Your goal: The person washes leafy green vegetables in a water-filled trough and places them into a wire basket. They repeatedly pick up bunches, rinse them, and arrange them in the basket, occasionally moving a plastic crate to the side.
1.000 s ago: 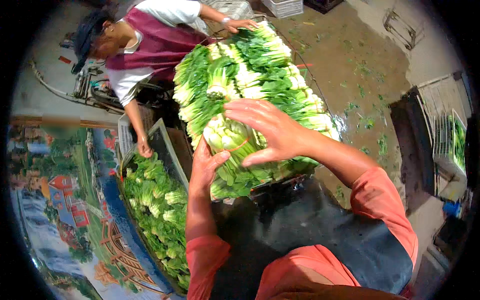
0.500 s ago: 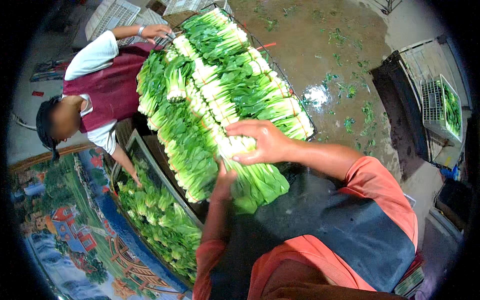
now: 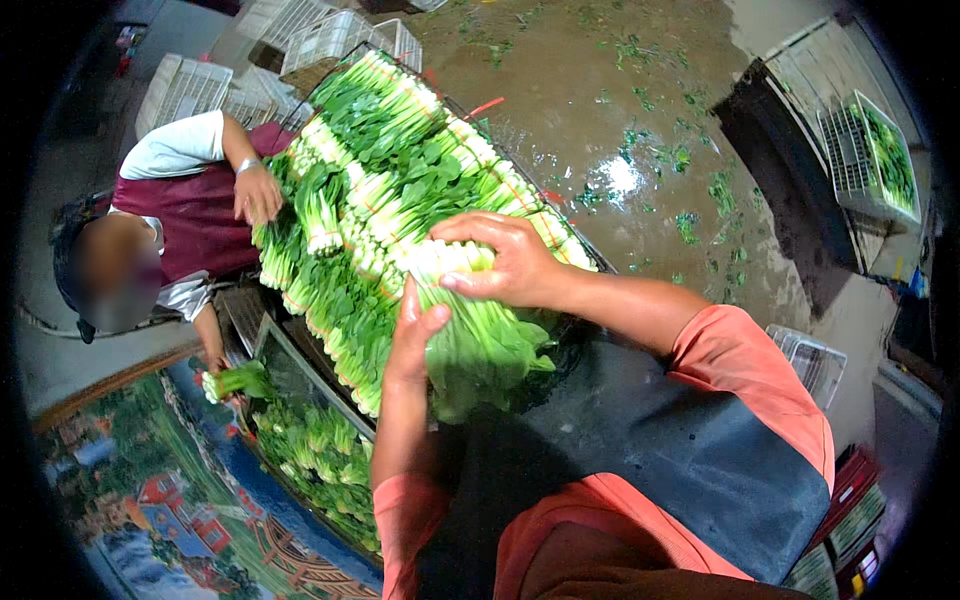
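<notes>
A big stack of leafy green vegetables with pale stems (image 3: 400, 190) lies in rows on a crate in front of me. My right hand (image 3: 505, 262) lies on top of a bunch of greens (image 3: 470, 330) at the near end, fingers curled over its white stems. From below, my left hand (image 3: 412, 335) presses against the same bunch. Both sleeves are salmon-coloured, and I wear a dark apron. Another person in a maroon apron (image 3: 190, 215) crouches at the left, with one hand (image 3: 257, 193) on the stack and the other holding a small bunch (image 3: 235, 380).
A lower crate (image 3: 300, 440) holding more greens sits at the lower left beside a colourful printed sheet (image 3: 150, 500). White plastic crates (image 3: 300, 50) stand at the back. The wet floor (image 3: 620, 130) is littered with leaf scraps. A wire basket of greens (image 3: 875, 160) is at the right.
The view has swung, so the stack now sits more upright in frame. My hands have closed in on the near bunch. The other person has picked up a small bunch.
</notes>
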### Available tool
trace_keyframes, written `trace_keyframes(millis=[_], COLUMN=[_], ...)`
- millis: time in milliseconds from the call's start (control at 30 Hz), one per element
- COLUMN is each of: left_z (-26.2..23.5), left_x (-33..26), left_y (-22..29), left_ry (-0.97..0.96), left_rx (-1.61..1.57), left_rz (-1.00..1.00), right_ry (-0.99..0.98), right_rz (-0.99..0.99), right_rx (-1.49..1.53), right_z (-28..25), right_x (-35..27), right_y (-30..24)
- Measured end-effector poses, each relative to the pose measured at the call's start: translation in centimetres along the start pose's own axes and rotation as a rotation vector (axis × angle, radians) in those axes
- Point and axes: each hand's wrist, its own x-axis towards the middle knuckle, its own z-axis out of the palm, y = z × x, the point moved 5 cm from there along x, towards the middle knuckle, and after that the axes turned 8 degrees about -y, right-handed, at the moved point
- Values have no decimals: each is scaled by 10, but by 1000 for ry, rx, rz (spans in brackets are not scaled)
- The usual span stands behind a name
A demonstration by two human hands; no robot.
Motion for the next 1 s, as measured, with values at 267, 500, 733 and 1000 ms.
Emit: trace_keyframes(millis=[267,500,733,1000], left_z=[-25,-93,-70,-78], left_x=[129,225,217,213], left_y=[75,-39,-63,-54], left_ry=[-312,-246,-369,-184], left_rx=[955,1416,1526,1615], left_rz=[-39,53,218,223], right_ry=[111,-27,-5,-128], right_rz=[204,313,360,491], right_rx=[-170,-541,-532,-576], right_z=[-56,-48,-58,-46], right_x=[-38,-111,-109,-88], right_y=[61,84,96,87])
